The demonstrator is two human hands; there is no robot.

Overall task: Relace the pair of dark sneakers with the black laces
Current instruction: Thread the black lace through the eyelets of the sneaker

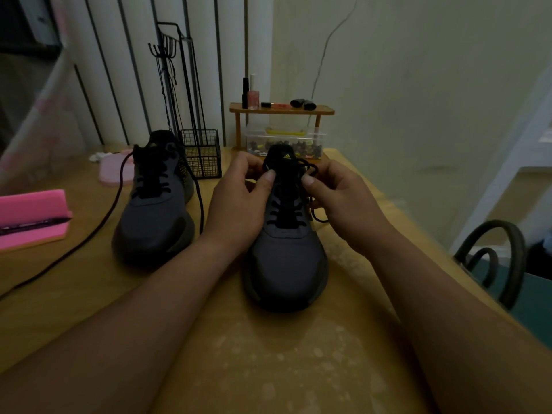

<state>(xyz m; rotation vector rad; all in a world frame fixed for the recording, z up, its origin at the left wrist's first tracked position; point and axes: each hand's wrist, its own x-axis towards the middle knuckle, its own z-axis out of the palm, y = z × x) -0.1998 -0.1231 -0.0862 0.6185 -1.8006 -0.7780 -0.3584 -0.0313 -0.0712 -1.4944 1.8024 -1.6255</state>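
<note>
Two dark sneakers stand toe-toward-me on the wooden table. The right sneaker sits in the middle with black lace crossed through its eyelets. My left hand and my right hand flank its tongue, each pinching the lace near the top, where loops bunch under the yellow logo. A lace end hangs by my right hand. The left sneaker stands apart to the left, laced, its long loose lace ends trailing across the table.
A pink foam block with a pen lies at the left. A black wire basket stands behind the left sneaker. A small wooden shelf with cosmetics and a clear box stand at the back. A chair back is on the right.
</note>
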